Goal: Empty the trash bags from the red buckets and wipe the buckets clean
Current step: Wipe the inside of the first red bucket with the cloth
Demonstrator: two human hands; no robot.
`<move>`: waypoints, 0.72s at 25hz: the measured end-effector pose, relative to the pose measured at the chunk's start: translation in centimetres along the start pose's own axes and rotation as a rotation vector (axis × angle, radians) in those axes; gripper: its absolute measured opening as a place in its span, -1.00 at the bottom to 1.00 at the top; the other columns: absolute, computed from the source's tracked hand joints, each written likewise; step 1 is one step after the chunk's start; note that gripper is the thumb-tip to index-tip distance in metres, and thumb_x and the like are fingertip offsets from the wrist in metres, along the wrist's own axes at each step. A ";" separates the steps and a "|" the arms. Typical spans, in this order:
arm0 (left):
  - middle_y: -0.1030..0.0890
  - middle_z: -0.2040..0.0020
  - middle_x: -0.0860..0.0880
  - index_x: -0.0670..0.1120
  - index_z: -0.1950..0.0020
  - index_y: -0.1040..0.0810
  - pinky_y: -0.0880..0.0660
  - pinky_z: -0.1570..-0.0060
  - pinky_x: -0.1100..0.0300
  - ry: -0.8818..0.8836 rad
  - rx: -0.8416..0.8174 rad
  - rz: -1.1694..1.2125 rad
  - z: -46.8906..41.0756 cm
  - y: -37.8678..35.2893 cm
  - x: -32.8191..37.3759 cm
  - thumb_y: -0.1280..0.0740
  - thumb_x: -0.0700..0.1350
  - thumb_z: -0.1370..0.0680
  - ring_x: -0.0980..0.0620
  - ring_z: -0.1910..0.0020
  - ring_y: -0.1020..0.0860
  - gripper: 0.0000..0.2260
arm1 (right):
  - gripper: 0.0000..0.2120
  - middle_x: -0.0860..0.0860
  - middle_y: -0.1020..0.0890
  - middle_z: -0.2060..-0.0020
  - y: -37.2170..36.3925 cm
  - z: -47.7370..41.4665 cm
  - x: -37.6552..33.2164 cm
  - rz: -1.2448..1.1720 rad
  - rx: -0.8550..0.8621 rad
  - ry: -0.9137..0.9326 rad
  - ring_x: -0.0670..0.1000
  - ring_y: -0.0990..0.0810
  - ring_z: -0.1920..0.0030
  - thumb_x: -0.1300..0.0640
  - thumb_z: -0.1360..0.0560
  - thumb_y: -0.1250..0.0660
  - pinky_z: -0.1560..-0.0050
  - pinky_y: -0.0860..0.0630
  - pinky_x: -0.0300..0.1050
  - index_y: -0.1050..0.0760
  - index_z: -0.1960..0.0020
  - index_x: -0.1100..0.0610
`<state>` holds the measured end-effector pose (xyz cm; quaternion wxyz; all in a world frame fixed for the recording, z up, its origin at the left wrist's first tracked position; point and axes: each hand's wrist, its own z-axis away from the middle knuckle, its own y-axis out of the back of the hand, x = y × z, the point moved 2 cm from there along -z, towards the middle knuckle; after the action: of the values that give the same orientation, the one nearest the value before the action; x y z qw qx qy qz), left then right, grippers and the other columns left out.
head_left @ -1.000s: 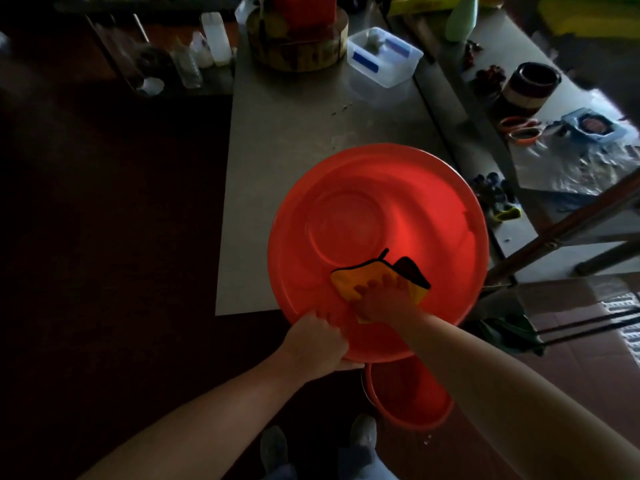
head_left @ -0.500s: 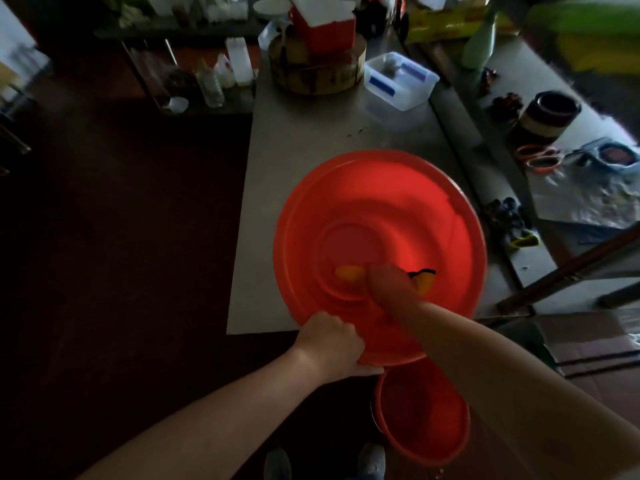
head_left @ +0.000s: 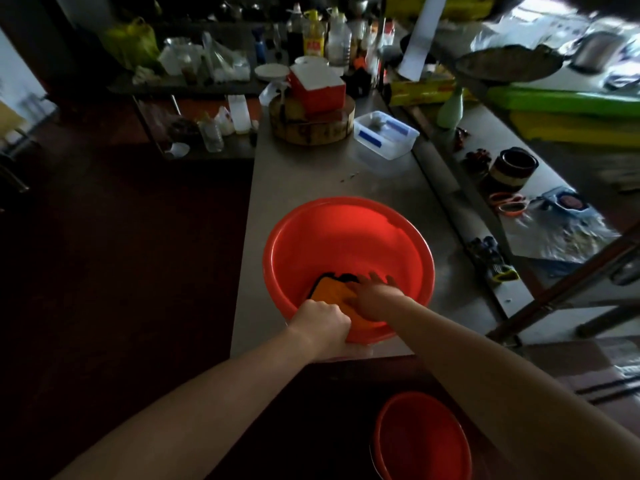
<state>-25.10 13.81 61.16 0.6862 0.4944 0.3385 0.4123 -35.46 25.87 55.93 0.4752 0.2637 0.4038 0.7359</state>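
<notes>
Now, left hand (head_left: 320, 322) grips red bucket (head_left: 346, 237) rim, right hand (head_left: 374, 294) presses yellow cloth (head_left: 332, 293) inside

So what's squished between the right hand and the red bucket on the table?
A yellow cloth. The right hand presses it flat against the inside of the red bucket, as the head view shows.

The scene is taken in by a single wide-angle head view, aimed forward and down along the counter (head_left: 304, 178). Its near edge is seen from close above, its far end from farther off.
</notes>
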 end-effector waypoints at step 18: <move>-0.14 -0.62 -0.04 0.13 -0.62 -0.02 0.12 -0.56 -0.16 0.028 0.180 0.066 3.0 0.2 -11.9 0.24 0.43 -0.58 -0.04 -0.62 0.03 -0.31 | -0.41 0.02 -0.10 -0.63 5.0 5.3 -3.0 0.060 0.150 -0.073 0.14 -0.04 -0.62 -0.28 -0.67 0.02 -0.57 -0.02 0.24 -0.05 -0.64 -0.11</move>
<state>-27.62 1.90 62.86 0.6204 0.5590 0.3674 0.4095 -32.56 23.87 62.99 0.4464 0.3371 0.4323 0.7072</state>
